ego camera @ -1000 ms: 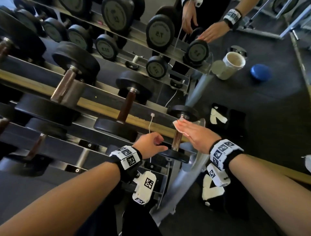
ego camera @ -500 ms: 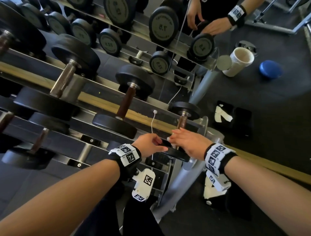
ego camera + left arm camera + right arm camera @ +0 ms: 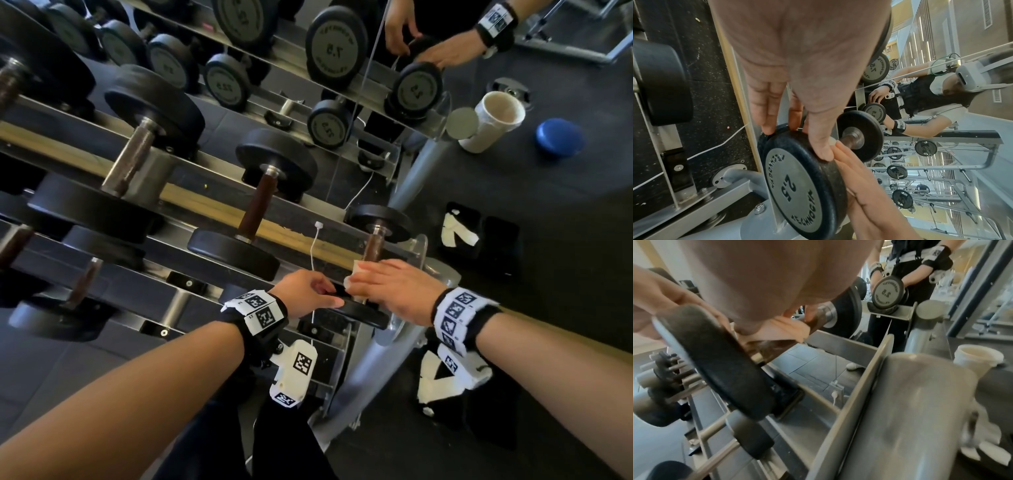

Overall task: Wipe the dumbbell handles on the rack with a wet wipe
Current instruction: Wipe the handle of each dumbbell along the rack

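At the rack's end, right hand wraps wipe round dumbbell handle; left hand grips its plate.

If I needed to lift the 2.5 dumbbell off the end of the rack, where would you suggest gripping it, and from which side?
Grip the brown handle between the two black discs, coming from above and wrapping the fingers around it. The 2.5 dumbbell lies in its cradle with the handle exposed on top, whereas the discs are wide and flat. For now the right hand covers the handle with the wet wipe.
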Motion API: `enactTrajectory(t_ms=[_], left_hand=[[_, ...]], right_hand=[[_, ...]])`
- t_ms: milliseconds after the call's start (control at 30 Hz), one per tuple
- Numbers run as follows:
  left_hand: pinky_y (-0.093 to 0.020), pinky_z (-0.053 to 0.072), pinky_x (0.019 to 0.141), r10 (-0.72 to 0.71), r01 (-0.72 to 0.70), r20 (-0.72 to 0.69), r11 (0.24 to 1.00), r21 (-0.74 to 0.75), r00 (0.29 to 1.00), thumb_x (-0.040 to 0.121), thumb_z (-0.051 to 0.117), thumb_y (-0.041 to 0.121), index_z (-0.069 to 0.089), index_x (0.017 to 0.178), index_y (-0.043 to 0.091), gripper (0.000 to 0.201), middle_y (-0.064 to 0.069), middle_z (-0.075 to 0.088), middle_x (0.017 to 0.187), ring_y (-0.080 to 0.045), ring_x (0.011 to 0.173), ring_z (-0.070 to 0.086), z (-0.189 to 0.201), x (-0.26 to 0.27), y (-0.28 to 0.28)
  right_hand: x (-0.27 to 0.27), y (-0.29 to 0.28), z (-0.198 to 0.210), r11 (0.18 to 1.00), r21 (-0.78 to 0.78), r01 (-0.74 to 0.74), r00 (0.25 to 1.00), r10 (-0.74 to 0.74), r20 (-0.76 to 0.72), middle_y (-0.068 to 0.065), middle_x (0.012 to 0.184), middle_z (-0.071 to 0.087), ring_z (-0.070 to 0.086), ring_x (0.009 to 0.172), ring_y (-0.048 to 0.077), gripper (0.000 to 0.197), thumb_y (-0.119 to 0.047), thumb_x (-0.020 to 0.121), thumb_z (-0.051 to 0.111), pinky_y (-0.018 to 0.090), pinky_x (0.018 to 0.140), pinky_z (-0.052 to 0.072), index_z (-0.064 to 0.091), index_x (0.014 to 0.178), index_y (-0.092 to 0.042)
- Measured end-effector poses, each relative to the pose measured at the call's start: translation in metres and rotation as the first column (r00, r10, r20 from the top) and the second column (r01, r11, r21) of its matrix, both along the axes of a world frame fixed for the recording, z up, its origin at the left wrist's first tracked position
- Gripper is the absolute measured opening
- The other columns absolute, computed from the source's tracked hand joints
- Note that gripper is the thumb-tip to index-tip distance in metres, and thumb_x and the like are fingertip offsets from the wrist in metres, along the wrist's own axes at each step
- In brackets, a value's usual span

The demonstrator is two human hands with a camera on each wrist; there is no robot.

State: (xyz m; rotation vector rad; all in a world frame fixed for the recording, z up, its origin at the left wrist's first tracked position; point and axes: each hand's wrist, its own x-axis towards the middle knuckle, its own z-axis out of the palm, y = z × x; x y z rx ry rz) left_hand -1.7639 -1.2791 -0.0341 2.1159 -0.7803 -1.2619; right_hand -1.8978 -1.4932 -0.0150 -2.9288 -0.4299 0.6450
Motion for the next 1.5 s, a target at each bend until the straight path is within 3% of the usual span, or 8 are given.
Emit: enactTrajectory(t_ms=[200, 333, 467, 667, 1033, 1167, 1267, 1500], left_hand=[[-0.023, 0.043, 0.077, -0.024, 0.024, -0.016, 1.0, 0.015, 1.0, 0.082, 0.071, 0.05, 0.065, 0.113, 0.03, 0.038, 0.012, 0.064, 0.107, -0.002, 0.095, 0.058, 0.005, 0.001, 0.0], [-0.028, 0.048, 0.086, -0.035, 0.036, -0.031, 0.999, 0.025, 0.999, 0.083, 0.071, 0.047, 0.064, 0.117, 0.028, 0.039, 0.01, 0.064, 0.107, -0.006, 0.094, 0.06, 0.01, 0.001, -0.003], [-0.032, 0.053, 0.091, -0.026, 0.027, -0.054, 0.999, 0.021, 0.998, 0.083, 0.072, 0.044, 0.063, 0.118, 0.025, 0.041, 0.007, 0.064, 0.106, -0.007, 0.092, 0.062, 0.014, 0.001, -0.006], [-0.031, 0.056, 0.088, 0.005, -0.003, -0.088, 1.0, 0.024, 0.996, 0.084, 0.073, 0.039, 0.064, 0.115, 0.02, 0.037, 0.004, 0.068, 0.097, -0.013, 0.088, 0.068, 0.017, 0.0, -0.005], [-0.032, 0.055, 0.09, 0.002, 0.002, -0.093, 0.999, 0.038, 0.996, 0.084, 0.073, 0.04, 0.064, 0.114, 0.02, 0.037, 0.006, 0.067, 0.096, -0.012, 0.088, 0.068, 0.017, -0.001, -0.007], [-0.036, 0.057, 0.09, -0.003, 0.009, -0.13, 0.999, 0.051, 0.991, 0.084, 0.073, 0.039, 0.063, 0.112, 0.021, 0.035, 0.005, 0.066, 0.1, -0.017, 0.094, 0.069, 0.017, 0.001, -0.008], [-0.035, 0.058, 0.088, 0.013, -0.005, -0.16, 0.999, 0.052, 0.987, 0.084, 0.074, 0.037, 0.063, 0.107, 0.023, 0.029, 0.003, 0.066, 0.101, -0.022, 0.099, 0.069, 0.017, 0.002, -0.009], [-0.032, 0.058, 0.087, 0.01, -0.002, -0.165, 0.999, 0.051, 0.986, 0.083, 0.074, 0.038, 0.062, 0.11, 0.025, 0.032, 0.006, 0.065, 0.101, -0.013, 0.092, 0.069, 0.015, 0.002, -0.009]], right_hand=[[0.037, -0.022, 0.004, 0.973, -0.172, 0.155, 0.986, -0.142, 0.087, -0.013, 0.163, 0.021, 0.01, 0.152, 0.011, 0.082, -0.005, 0.088, 0.056, 0.037, 0.122, 0.018, 0.021, 0.156, -0.033], [0.013, 0.0, 0.002, 0.997, -0.034, 0.065, 0.996, -0.063, 0.065, -0.014, 0.156, 0.035, 0.022, 0.149, 0.016, 0.071, -0.015, 0.08, 0.06, 0.043, 0.122, 0.019, 0.041, 0.145, -0.036], [-0.005, 0.001, 0.0, 0.999, 0.046, 0.007, 0.998, -0.005, -0.055, -0.021, 0.159, 0.024, 0.008, 0.15, 0.007, 0.084, -0.007, 0.084, 0.065, 0.038, 0.124, 0.004, 0.027, 0.15, -0.042], [0.021, -0.018, 0.002, 0.955, -0.02, 0.297, 0.951, -0.294, 0.1, -0.009, 0.164, 0.015, 0.005, 0.152, 0.011, 0.095, 0.013, 0.083, 0.056, 0.033, 0.125, 0.003, 0.016, 0.156, -0.033], [-0.037, 0.018, -0.001, 0.954, 0.14, 0.265, 0.963, -0.268, 0.005, -0.015, 0.16, 0.013, -0.001, 0.149, 0.002, 0.084, -0.001, 0.088, 0.063, 0.032, 0.123, 0.004, 0.022, 0.154, -0.032], [-0.038, 0.021, 0.004, 0.64, 0.452, 0.621, 0.714, -0.7, 0.011, -0.008, 0.157, 0.033, 0.028, 0.147, 0.009, 0.068, 0.004, 0.097, 0.045, 0.029, 0.122, 0.022, 0.028, 0.149, -0.036], [-0.026, 0.021, 0.0, 0.386, 0.54, 0.748, 0.431, -0.901, 0.046, 0.004, 0.124, 0.066, 0.065, 0.108, 0.018, 0.05, -0.01, 0.103, 0.04, 0.022, 0.091, 0.045, 0.043, 0.147, -0.034], [0.001, 0.027, -0.013, 0.06, 0.71, 0.702, 0.281, -0.939, -0.198, -0.017, 0.115, 0.063, 0.056, 0.1, -0.009, 0.033, -0.035, 0.104, 0.043, -0.003, 0.079, 0.035, 0.058, 0.134, -0.037]])
